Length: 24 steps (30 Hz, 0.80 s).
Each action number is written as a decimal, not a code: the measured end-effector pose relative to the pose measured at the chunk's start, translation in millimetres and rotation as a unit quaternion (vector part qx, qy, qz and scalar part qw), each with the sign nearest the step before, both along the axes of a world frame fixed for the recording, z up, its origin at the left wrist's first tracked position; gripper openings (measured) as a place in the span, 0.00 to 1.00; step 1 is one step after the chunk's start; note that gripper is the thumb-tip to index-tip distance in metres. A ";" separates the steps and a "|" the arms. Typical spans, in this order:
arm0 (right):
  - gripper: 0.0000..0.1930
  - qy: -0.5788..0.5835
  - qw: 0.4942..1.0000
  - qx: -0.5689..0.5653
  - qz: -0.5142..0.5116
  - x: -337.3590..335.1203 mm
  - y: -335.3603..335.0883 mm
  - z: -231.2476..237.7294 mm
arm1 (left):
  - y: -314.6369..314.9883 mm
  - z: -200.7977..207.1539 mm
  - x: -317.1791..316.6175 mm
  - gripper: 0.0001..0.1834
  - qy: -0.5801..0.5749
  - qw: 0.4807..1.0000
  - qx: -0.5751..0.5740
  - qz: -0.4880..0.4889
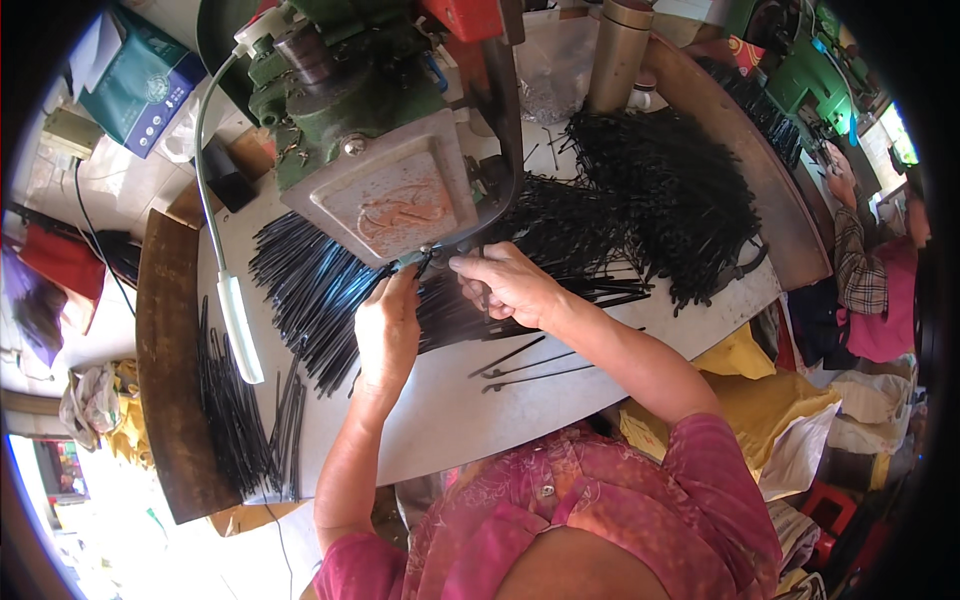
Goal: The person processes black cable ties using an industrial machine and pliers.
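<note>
Under the front cover of a green machine (380,190), my two hands work close together. My left hand (388,330) is closed, fingertips up at the machine's lower edge, where a small light-blue piece shows. What it grips is hidden. To its right, my right hand (512,285) is pinched, thumb and forefinger together, beside a small dark part below the cover; whatever they hold is too small to make out. Thin black rods (310,290) lie in a thick layer beneath and behind my hands. A few loose rods (530,378) rest nearer me on the pale tabletop (450,405).
A big heap of black rods (660,200) fills the right side, near a steel flask (620,50) and a clear plastic container (553,65). A lit lamp (238,330) hangs at left. Raised brown rims (175,360) border the table. Another person's hand (840,178) shows far right.
</note>
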State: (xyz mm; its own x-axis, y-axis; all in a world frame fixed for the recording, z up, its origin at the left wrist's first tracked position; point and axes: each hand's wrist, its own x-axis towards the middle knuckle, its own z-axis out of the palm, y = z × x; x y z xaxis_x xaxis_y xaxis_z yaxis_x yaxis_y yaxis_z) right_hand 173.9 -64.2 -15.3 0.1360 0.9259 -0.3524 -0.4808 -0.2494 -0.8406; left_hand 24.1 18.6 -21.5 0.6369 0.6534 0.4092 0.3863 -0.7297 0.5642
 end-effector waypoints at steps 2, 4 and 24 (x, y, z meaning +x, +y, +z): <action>0.13 0.002 1.000 -0.004 -0.001 -0.1 0.0 0.8 | 0.5 0.3 -0.5 0.10 0.016 1.000 0.018 0.001; 0.13 0.004 1.000 -0.009 -0.003 -0.2 0.0 0.5 | -0.2 1.8 -1.1 0.12 0.032 0.999 0.037 0.003; 0.15 0.053 0.997 0.028 0.056 -7.2 -4.9 3.4 | -30.5 31.9 -27.3 0.07 -0.044 0.783 -0.617 -0.074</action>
